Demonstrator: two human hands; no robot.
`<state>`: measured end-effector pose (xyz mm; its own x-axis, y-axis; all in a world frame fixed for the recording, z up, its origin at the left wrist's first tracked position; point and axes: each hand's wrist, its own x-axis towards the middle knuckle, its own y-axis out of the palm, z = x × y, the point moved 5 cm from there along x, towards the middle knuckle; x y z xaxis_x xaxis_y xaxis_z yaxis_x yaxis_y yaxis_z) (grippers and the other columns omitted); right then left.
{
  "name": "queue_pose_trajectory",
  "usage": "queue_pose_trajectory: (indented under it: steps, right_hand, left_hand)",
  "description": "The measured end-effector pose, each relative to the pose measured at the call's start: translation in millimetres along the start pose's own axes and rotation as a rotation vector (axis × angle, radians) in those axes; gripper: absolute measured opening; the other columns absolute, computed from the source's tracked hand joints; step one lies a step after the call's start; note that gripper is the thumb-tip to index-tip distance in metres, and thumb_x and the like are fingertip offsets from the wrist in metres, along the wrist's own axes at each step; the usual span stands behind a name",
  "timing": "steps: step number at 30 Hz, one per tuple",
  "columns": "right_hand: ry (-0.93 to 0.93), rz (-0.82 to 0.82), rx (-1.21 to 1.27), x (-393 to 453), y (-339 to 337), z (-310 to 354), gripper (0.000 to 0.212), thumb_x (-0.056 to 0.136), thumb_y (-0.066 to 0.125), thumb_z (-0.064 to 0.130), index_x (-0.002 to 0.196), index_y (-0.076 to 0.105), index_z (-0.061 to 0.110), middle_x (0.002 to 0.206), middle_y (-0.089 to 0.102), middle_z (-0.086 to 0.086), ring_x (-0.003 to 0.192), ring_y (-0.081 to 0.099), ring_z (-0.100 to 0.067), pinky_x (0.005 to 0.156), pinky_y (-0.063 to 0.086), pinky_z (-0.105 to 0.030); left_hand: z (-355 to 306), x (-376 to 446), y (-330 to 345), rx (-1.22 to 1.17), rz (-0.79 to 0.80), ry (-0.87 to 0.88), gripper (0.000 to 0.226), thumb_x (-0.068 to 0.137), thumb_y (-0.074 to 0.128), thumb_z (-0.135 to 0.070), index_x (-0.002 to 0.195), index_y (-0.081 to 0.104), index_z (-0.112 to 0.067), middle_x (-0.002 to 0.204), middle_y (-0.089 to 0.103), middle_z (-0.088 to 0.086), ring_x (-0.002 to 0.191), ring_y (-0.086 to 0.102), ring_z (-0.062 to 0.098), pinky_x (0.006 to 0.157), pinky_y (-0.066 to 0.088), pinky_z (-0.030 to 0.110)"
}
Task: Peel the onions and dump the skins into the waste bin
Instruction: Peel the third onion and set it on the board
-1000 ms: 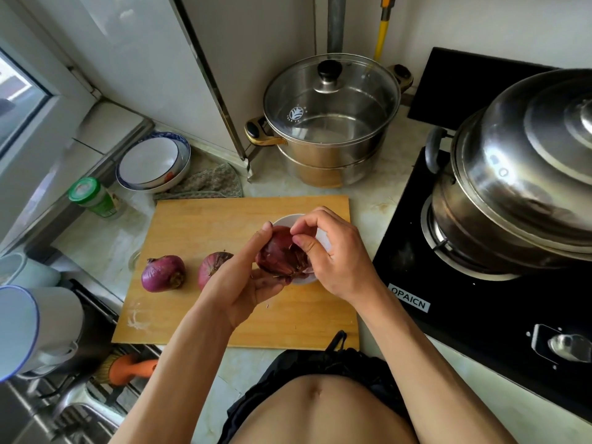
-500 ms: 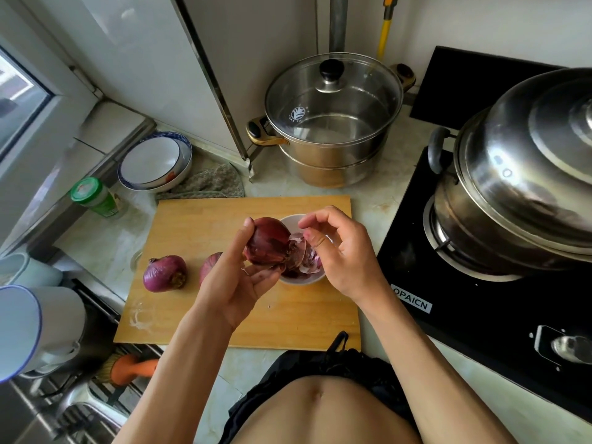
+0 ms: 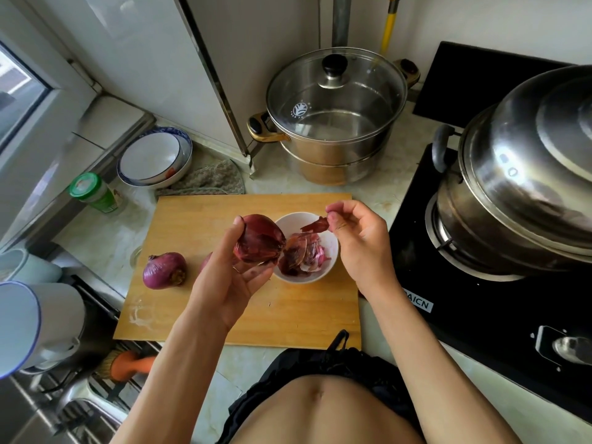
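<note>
A moment before, the right hand (image 3: 355, 238) picked at the onion (image 3: 260, 239); now it had pulled away, pinching a torn skin piece (image 3: 315, 225) over the white bowl (image 3: 331, 243). The left hand (image 3: 235, 270) gripped the onion above the board (image 3: 198, 219), so more peeling was left

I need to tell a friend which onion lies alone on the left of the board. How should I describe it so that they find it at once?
Start at the wooden cutting board in the middle of the counter. On its left part, left of the left hand, lies the purple onion. No hand touches it and it shows whole, while another onion is held up and a third is mostly hidden behind that hand.
</note>
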<state>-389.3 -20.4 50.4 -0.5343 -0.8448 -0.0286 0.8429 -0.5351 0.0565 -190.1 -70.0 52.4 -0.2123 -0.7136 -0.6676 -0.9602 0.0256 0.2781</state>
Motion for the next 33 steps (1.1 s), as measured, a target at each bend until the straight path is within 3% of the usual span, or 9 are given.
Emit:
queue_pose_trajectory:
  steps: [5, 10, 13, 16, 21, 23, 28, 33]
  right_hand:
    - [-0.052, 0.092, -0.37, -2.8, 14.5, -12.6, 0.01, 0.092, 0.068, 0.01, 0.096, 0.074, 0.016, 0.091, 0.072, 0.009, 0.086, 0.065, -0.001, 0.076, 0.05, -0.011]
    - [-0.198, 0.121, -0.526, -5.6, 25.4, -8.4, 0.017, 0.092, 0.066, 0.01, 0.105, 0.076, 0.012, 0.101, 0.073, 0.004, 0.091, 0.061, 0.0, 0.078, 0.045, -0.004]
    - [-0.263, 0.124, -0.494, -8.3, 26.2, 0.8, 0.014, 0.09, 0.068, 0.01, 0.103, 0.074, 0.011, 0.1, 0.07, 0.005, 0.091, 0.063, -0.004, 0.082, 0.05, -0.015]
    - [-0.319, 0.167, -0.398, -13.7, 29.9, 11.4, 0.01, 0.088, 0.07, 0.01, 0.098, 0.071, 0.011, 0.095, 0.067, 0.007, 0.09, 0.064, -0.008, 0.079, 0.053, -0.027]
    - [-0.368, 0.285, -0.326, -21.4, 37.1, 22.6, 0.032, 0.082, 0.077, 0.018, 0.113, 0.072, 0.013, 0.114, 0.067, 0.003, 0.111, 0.062, -0.011, 0.093, 0.051, -0.026]
    - [-0.359, 0.286, -0.305, -19.7, 36.7, 22.0, 0.034, 0.083, 0.077, 0.019, 0.116, 0.072, 0.012, 0.119, 0.066, 0.002, 0.115, 0.061, -0.01, 0.097, 0.051, -0.027]
    - [-0.351, 0.219, -0.278, -14.6, 29.1, 23.8, 0.032, 0.086, 0.074, 0.025, 0.114, 0.073, 0.009, 0.118, 0.068, 0.002, 0.114, 0.062, -0.005, 0.096, 0.05, -0.023]
    - [-0.49, 0.168, -0.393, -19.5, 32.4, 30.1, 0.021, 0.087, 0.075, 0.016, 0.106, 0.074, 0.006, 0.107, 0.067, -0.002, 0.102, 0.064, -0.013, 0.089, 0.053, -0.029]
  left_hand:
    - [0.9, -1.8, 4.9, 0.072, 0.014, 0.038, 0.052, 0.079, 0.068, -0.052, 0.109, 0.071, -0.01, 0.084, 0.078, 0.005, 0.074, 0.074, 0.017, 0.063, 0.06, 0.025]
    - [3.6, -4.0, 10.5, 0.105, 0.023, 0.04, 0.045, 0.081, 0.068, -0.05, 0.105, 0.071, -0.013, 0.079, 0.077, 0.002, 0.069, 0.073, 0.015, 0.06, 0.06, 0.024]
    - [5.3, -4.9, 11.0, 0.116, 0.008, -0.01, 0.046, 0.089, 0.068, -0.052, 0.109, 0.071, -0.011, 0.082, 0.077, 0.006, 0.066, 0.073, 0.014, 0.059, 0.06, 0.025]
    - [5.6, -4.4, 13.9, 0.123, 0.026, -0.047, 0.058, 0.079, 0.073, -0.057, 0.115, 0.072, -0.01, 0.09, 0.075, 0.01, 0.07, 0.072, 0.016, 0.063, 0.059, 0.027]
    - [2.8, -2.1, 20.7, 0.116, 0.095, -0.065, 0.061, 0.072, 0.076, -0.058, 0.113, 0.076, -0.013, 0.104, 0.073, 0.012, 0.087, 0.071, 0.021, 0.074, 0.061, 0.031]
    - [1.2, -2.4, 22.0, 0.131, 0.127, -0.07, 0.056, 0.076, 0.074, -0.06, 0.109, 0.077, -0.016, 0.104, 0.072, 0.012, 0.086, 0.069, 0.021, 0.072, 0.06, 0.031]
    - [1.1, -5.1, 19.9, 0.133, 0.197, -0.057, 0.063, 0.089, 0.065, -0.054, 0.128, 0.066, -0.005, 0.104, 0.064, 0.015, 0.075, 0.065, 0.022, 0.064, 0.06, 0.032]
    - [3.1, -4.3, 20.0, 0.121, 0.173, -0.029, 0.063, 0.077, 0.072, -0.056, 0.12, 0.068, -0.01, 0.104, 0.057, 0.014, 0.065, 0.059, 0.018, 0.058, 0.057, 0.03]
